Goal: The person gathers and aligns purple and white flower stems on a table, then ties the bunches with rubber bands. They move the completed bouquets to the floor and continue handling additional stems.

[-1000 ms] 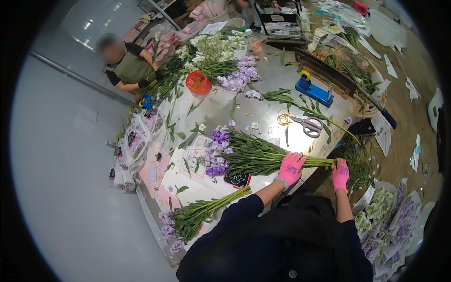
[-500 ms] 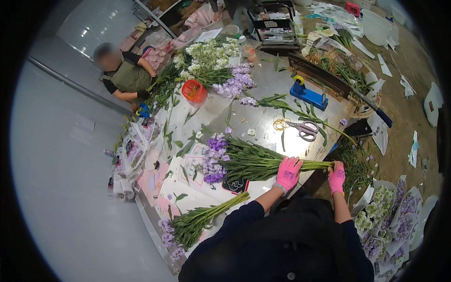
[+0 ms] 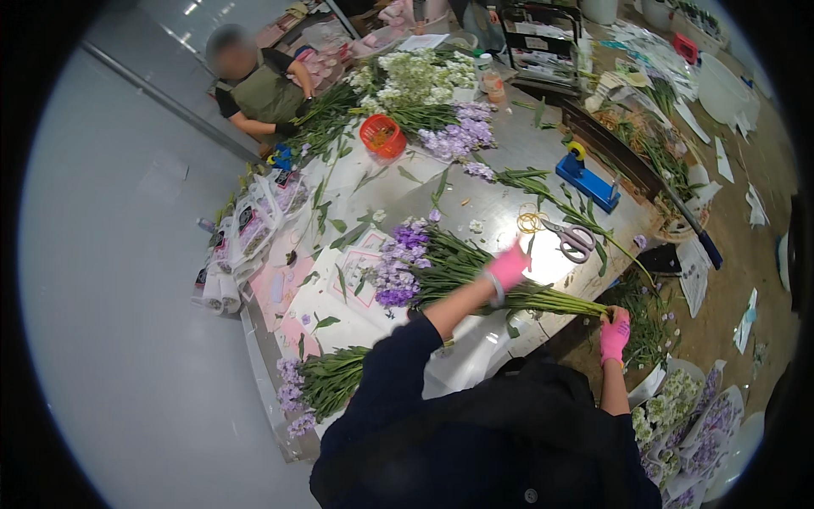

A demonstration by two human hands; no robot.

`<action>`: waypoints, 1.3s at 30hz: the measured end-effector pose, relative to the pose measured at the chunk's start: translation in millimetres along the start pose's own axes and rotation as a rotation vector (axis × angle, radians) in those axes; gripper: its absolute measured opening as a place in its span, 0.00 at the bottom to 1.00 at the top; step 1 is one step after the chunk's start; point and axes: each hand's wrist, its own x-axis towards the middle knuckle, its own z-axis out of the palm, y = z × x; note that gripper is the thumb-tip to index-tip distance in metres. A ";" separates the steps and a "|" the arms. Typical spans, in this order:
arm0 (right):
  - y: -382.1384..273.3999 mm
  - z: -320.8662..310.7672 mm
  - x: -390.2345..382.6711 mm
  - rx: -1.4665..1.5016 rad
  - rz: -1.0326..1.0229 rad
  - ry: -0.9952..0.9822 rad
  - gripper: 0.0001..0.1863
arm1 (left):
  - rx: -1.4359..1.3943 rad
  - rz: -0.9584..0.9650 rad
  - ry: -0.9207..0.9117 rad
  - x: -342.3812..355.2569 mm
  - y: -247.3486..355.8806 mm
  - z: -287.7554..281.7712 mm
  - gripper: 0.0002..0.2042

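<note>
A bunch of purple stock flowers (image 3: 462,271) lies across the table, heads to the left and stems reaching past the edge on the right. My right hand (image 3: 614,334), in a pink glove, is closed round the stem ends. Above the stems is my left hand (image 3: 509,265), also pink-gloved and away from the bunch; motion smears its fingers. Just beyond its fingertips lie yellow rubber bands (image 3: 532,221), with a pair of scissors (image 3: 574,242) beside them. Partly behind my left arm rests a smaller purple bunch (image 3: 331,380).
A blue tape dispenser (image 3: 588,182) and a long-bladed cutter (image 3: 653,174) stand at the right. A red basket (image 3: 382,137) sits near white flowers (image 3: 424,81). Across the table, a person (image 3: 263,93) in dark gloves handles stems. Wrapped bouquets (image 3: 691,424) stand at lower right.
My left hand has let go of the stems and moved up toward the rubber bands. My right hand still grips the stem ends. The whole view has shifted slightly.
</note>
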 end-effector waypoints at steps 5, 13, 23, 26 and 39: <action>-5.3 6.0 1.9 0.045 0.038 -0.009 0.09 | -0.218 0.062 0.576 103.2 -22.5 -214.2 0.31; -5.9 4.7 2.9 -0.086 0.000 -0.005 0.11 | 0.257 0.169 0.306 78.0 -19.9 -137.9 0.13; -19.4 -8.8 1.3 -0.076 0.067 -0.061 0.17 | 0.374 0.554 0.000 -13.2 -10.4 149.4 0.14; -23.8 -0.1 -6.5 0.216 0.238 0.188 0.19 | 0.362 0.738 0.191 -14.7 -9.6 140.2 0.13; -3.5 14.5 -20.5 0.418 0.587 0.215 0.09 | 0.358 0.646 -0.156 18.6 19.2 170.5 0.15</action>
